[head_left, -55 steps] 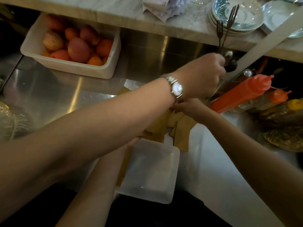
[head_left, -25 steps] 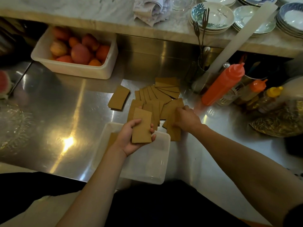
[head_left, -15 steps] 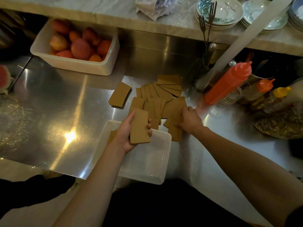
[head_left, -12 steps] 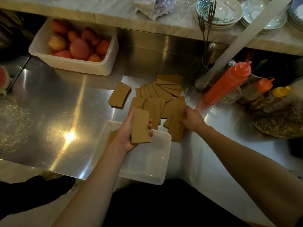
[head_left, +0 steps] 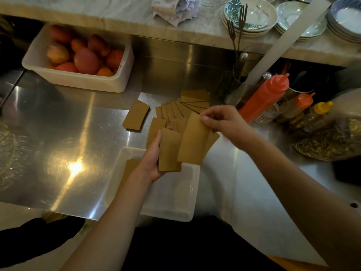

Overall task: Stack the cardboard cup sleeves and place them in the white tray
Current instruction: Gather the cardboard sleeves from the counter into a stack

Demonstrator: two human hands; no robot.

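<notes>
My left hand point(head_left: 151, 159) holds a small stack of flat brown cardboard sleeves point(head_left: 169, 151) upright over the white tray point(head_left: 175, 202). My right hand point(head_left: 224, 120) pinches the top edge of another sleeve point(head_left: 194, 141), lifted off the counter and hanging right beside the held stack. Several more sleeves point(head_left: 175, 110) lie fanned on the steel counter behind my hands, and one lone sleeve point(head_left: 136, 116) lies apart to their left. A brown sleeve point(head_left: 130, 169) shows in the tray's left part, partly hidden by my left wrist.
A white tub of fruit point(head_left: 78, 83) stands at the back left. Orange and yellow squeeze bottles point(head_left: 265, 96) and a cutlery holder point(head_left: 234, 79) crowd the back right. A bag of dried goods point(head_left: 332, 139) lies at right. Plates point(head_left: 252, 16) sit on the marble shelf above.
My right hand has lifted one sleeve off the pile and brought it up beside the stack in my left hand. An extra arm seen earliest has gone from view.
</notes>
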